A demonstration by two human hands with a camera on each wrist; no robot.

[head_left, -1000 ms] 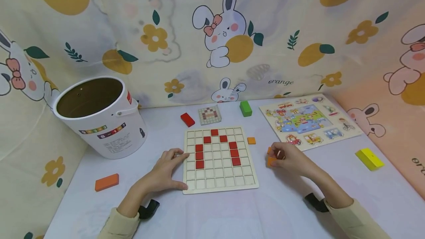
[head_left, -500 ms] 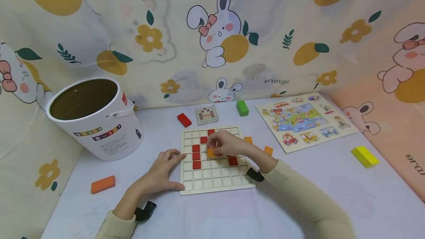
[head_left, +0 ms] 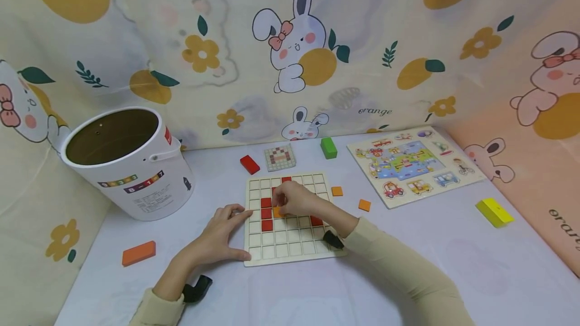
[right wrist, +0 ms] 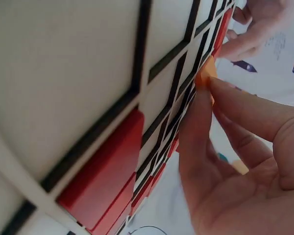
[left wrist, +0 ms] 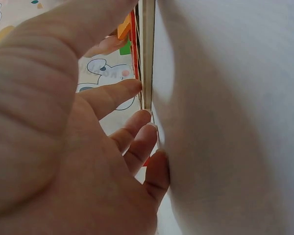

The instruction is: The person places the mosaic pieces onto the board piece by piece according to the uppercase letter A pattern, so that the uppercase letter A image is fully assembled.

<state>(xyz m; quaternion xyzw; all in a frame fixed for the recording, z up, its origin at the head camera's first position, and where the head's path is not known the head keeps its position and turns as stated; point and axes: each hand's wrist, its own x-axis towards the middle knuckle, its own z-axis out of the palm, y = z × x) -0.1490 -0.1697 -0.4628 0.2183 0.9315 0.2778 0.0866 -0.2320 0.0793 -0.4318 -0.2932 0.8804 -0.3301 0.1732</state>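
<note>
A pale gridded board [head_left: 294, 251] lies on the table, with several red square tiles [head_left: 266, 214] set in its cells. Thumb and forefinger of my right hand [head_left: 296, 199] pinch an orange tile [right wrist: 206, 74] low over the grid, just right of the left red column. Part of the red pattern is hidden under that hand. At the board's left edge, my left hand [head_left: 219, 233] is spread, its thumb near the front corner and its fingertips against the side. Two loose orange tiles, a nearer one [head_left: 364, 205] and a farther one [head_left: 337, 191], lie right of the board.
Behind the board lie a small pattern card [head_left: 280, 157], a red block [head_left: 249, 164] and a green block [head_left: 328, 148]. A white bucket [head_left: 154, 190] stands at the left, near an orange block [head_left: 139, 253]. On the right are a picture puzzle [head_left: 399, 199] and a yellow block [head_left: 495, 212].
My right hand has carried an orange tile leftward from the table onto the board, shifting slightly further left in the last half second. The left hand has stayed at the board's edge.
</note>
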